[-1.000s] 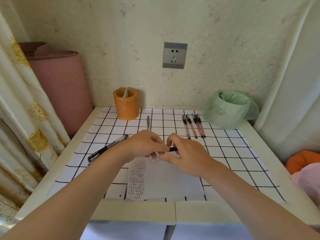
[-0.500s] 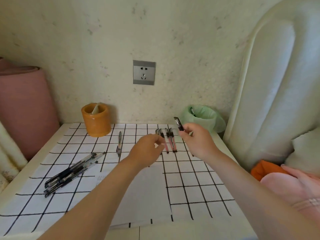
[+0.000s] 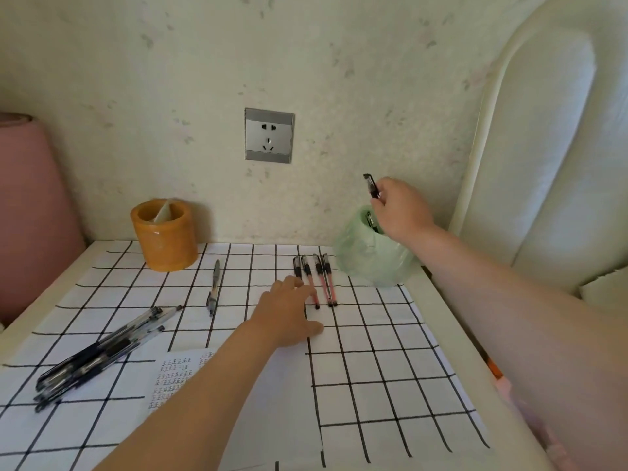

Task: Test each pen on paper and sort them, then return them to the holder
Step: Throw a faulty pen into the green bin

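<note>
My right hand (image 3: 401,209) holds a black pen (image 3: 371,185) upright above the green bag-lined bin (image 3: 370,260) at the back right; another pen shows inside the bin. My left hand (image 3: 289,314) rests on the table, fingers apart, touching the leftmost of several red pens (image 3: 323,280) laid in a row. A bundle of black pens (image 3: 98,355) lies at the left. One lone pen (image 3: 214,287) lies in the middle. The orange holder (image 3: 164,234) stands at the back left. The test paper (image 3: 180,375) with written marks lies under my left forearm.
A grid-patterned cloth (image 3: 390,368) covers the table. A wall socket (image 3: 269,135) is on the wall behind. A pink roll (image 3: 30,205) stands at the left, and a white padded headboard (image 3: 543,147) rises at the right.
My right hand has carried the black pen from over the paper to above the green bin. My left hand has moved forward onto the table by the red pens. The view has swung right.
</note>
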Demonstrator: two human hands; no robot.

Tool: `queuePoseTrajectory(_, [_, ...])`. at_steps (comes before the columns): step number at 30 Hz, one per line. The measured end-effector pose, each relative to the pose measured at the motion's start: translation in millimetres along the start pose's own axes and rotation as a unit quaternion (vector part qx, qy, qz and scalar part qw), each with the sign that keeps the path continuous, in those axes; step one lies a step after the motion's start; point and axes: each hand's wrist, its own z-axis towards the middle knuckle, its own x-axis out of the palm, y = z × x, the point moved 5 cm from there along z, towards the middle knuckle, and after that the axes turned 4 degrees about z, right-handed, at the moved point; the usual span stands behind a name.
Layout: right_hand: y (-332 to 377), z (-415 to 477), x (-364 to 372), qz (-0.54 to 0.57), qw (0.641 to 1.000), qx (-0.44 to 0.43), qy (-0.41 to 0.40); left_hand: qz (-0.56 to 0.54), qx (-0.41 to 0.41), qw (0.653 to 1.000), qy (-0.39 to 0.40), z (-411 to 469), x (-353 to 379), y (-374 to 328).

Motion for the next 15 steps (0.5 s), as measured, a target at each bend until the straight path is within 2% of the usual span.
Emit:
queuePoseTrajectory(4, [-21.4, -0.6, 23.5, -0.104, 0.983, 0.068, 0.132, -0.005, 0.006, 1.0, -0.003, 1.3, 0.9, 1.6])
queuePoseTrajectory(6, [-26.2, -1.9, 27.4, -0.121, 0.976, 0.088, 0.158, -0.007, 0.01, 1.0, -0.003, 1.1, 1.4, 2.2])
queuePoseTrajectory(9, [-19.8, -2.8, 22.7, -0.101, 0.982, 0.088, 0.131, -0.007, 0.014, 1.0, -0.001, 1.4, 1.9, 4.0])
queuePoseTrajectory(12, [-0.8, -6.3, 19.4, -0.054, 0.993, 0.049, 0.094, -0.029, 0.017, 0.999, 0.003, 0.3, -0.1, 6.2])
queuePoseTrajectory(15, [28.3, -16.2, 20.3, 0.004, 0.995, 0.018, 0.097, -0.075, 0.012, 0.997, -0.006, -3.2, -8.3, 9.2])
